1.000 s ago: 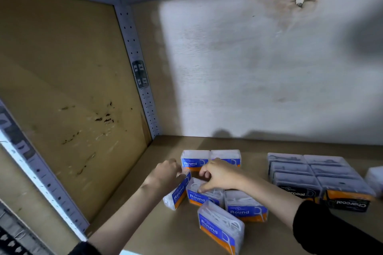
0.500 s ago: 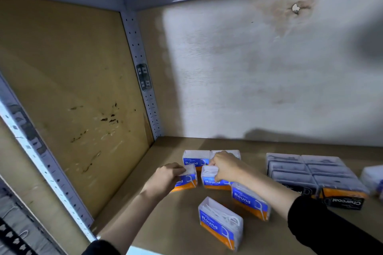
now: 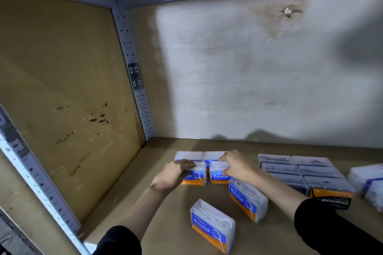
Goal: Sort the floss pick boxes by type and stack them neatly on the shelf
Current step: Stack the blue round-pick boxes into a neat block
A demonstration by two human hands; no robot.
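Shelf board (image 3: 128, 198) brown, upright post (image 3: 132, 72) in rear left corner. Left hand (image 3: 173, 175) fingers curled over top of left front Round box (image 3: 195, 175), gripping it. Just beside, right front Round box (image 3: 219, 174) under right hand (image 3: 236, 164), fingers closed on its top. Two rear Round boxes (image 3: 188, 155) directly behind, touching front pair. Two loose Round boxes nearer camera: one upright (image 3: 212, 226), one tilted (image 3: 246, 200) under right forearm. Charcoal boxes (image 3: 306, 174) grouped well right, apparently in two columns. Pale pack (image 3: 369, 184) at far right edge, blurred.
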